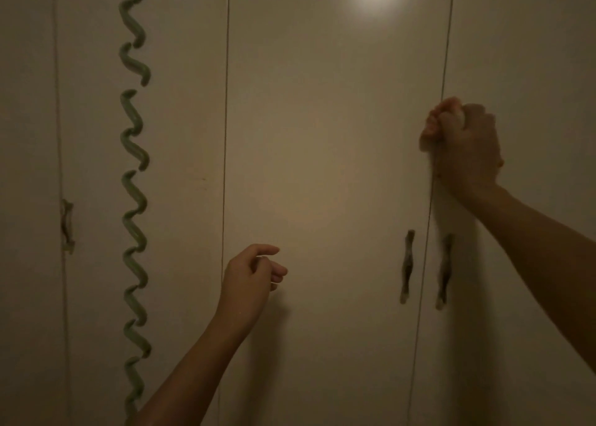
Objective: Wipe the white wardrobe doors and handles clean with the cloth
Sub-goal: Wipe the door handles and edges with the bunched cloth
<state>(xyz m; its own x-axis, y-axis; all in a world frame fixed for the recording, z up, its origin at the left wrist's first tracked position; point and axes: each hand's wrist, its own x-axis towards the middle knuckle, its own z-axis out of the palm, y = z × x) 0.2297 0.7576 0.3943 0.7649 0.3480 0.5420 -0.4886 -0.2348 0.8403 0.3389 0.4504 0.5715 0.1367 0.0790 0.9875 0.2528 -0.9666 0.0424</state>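
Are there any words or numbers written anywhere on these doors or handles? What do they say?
None: no words, numbers, labels or signs show anywhere in this dim picture.
The wardrobe doors are plain.
The green wavy strip is only a squiggle, not writing.
The handles carry no marks I can read.
The right hand is closed on something pale, probably the cloth, with no print visible.
The left hand holds nothing.

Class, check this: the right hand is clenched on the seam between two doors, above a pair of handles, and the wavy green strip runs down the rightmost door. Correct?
Not quite. The head view shows the green strip on a door at the left, not the rightmost. The rest holds: the right hand is clenched on the seam above the handles.
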